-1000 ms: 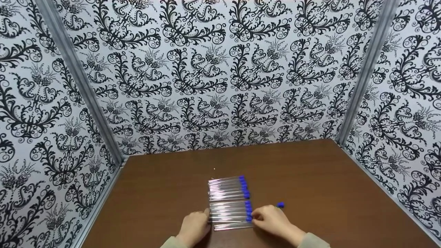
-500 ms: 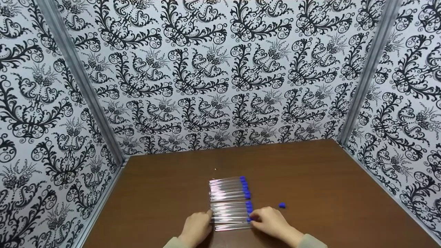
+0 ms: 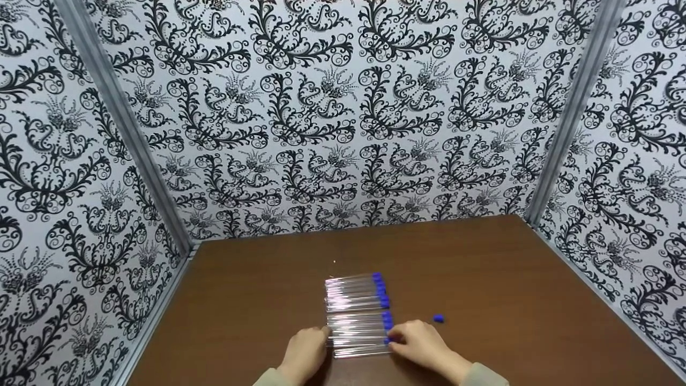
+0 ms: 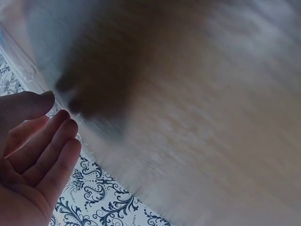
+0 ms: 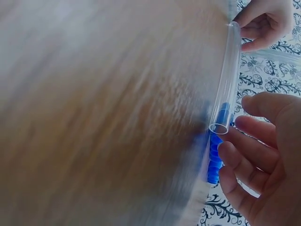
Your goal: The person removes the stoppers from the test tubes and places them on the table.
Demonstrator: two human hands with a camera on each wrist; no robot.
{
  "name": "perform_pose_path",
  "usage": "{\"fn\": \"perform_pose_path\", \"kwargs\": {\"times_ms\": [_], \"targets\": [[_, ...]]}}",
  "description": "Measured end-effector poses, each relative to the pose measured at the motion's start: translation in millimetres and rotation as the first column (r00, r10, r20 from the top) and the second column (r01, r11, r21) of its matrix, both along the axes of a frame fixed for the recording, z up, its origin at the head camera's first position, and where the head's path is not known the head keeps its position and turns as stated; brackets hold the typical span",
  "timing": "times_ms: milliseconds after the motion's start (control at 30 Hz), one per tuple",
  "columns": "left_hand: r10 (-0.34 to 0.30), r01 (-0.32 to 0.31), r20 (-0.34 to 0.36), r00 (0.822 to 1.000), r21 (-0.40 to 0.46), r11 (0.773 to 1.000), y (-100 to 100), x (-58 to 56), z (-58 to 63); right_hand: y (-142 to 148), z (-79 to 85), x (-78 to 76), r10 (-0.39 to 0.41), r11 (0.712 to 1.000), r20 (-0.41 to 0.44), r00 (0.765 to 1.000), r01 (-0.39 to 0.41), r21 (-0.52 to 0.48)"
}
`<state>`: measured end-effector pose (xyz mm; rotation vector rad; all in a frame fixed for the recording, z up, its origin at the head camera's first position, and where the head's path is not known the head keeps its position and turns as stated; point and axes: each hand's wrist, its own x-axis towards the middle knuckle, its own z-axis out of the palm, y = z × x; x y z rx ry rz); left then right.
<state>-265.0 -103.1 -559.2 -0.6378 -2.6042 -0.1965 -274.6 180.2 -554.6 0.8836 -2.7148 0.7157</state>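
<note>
Clear test tubes with blue caps [image 3: 387,320] lie side by side on the brown table in two groups, a far group [image 3: 351,292] and a near group [image 3: 353,325]. The nearest tube [image 5: 228,75] shows an open mouth without a cap in the right wrist view. At the closed ends of the near group, my left hand [image 3: 304,351] rests with thumb and fingertips against the tubes, fingers fairly straight. My right hand [image 3: 422,343] is at the capped ends, its fingers loosely bent and the fingertips right at the caps. Neither hand grips a tube.
One loose blue cap [image 3: 438,318] lies on the table [image 3: 482,268] just beyond my right hand. A tiny bright speck [image 3: 334,261] sits past the far tubes. Patterned walls [image 3: 343,134] with grey corner posts [image 3: 573,107] enclose the table's back and sides.
My right hand has shifted slightly left and the nearest tube lies closer against its neighbours. The left hand stays nearly in place at the tube ends.
</note>
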Motion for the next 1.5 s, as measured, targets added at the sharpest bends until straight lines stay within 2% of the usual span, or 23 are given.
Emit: {"fn": "perform_pose_path", "kwargs": {"times_ms": [167,300,400,500,600,700,933,1100,1267,1400,1500], "targets": [[-0.013,0.014,-0.035,0.999,0.021,1.0,0.3,0.6,3.7,1.4,4.2,0.0,-0.003,1.0,0.005,1.0,0.003,-0.014],[-0.025,0.026,-0.03,0.999,0.024,0.999,0.3,0.5,6.9,2.7,6.7,-0.8,-0.005,1.0,0.012,1.0,0.005,-0.026],[-0.039,0.039,-0.03,0.999,0.02,0.999,0.5,0.3,8.6,3.5,7.8,-1.7,-0.027,0.999,-0.011,1.0,0.027,-0.019],[-0.049,0.051,-0.067,0.997,0.023,0.998,1.2,-0.1,10.2,3.2,9.8,-2.5,-0.077,0.997,-0.068,0.995,0.076,-0.011],[-0.049,0.054,-0.13,0.99,0.039,0.998,1.9,-2.2,11.7,1.6,12.2,-4.3,-0.13,0.992,-0.148,0.98,0.129,-0.013],[-0.047,0.057,-0.165,0.985,0.057,0.997,2.4,-4.1,14.2,-0.4,15.2,-6.0,-0.151,0.989,-0.207,0.967,0.146,-0.038],[-0.05,0.059,-0.11,0.993,0.083,0.995,3.1,-6.5,27.2,-1.7,18.0,-13.1,-0.174,0.984,-0.305,0.936,0.157,-0.08],[-0.062,0.073,-0.11,0.992,0.102,0.992,5.5,-9.2,37.1,-0.7,21.5,-18.4,-0.213,0.977,-0.35,0.912,0.193,-0.091],[-0.062,0.074,-0.138,0.989,0.084,0.994,6.5,-13.3,44.8,-0.6,29.3,-25.0,-0.205,0.979,-0.407,0.89,0.181,-0.095],[-0.06,0.075,-0.159,0.985,0.09,0.993,6.6,-18.0,51.2,-0.3,37.5,-29.6,-0.189,0.982,-0.404,0.895,0.173,-0.077],[-0.063,0.08,-0.159,0.985,0.102,0.992,6.8,-22.1,54.9,0.3,43.2,-31.2,-0.193,0.981,-0.362,0.912,0.183,-0.063]]}}
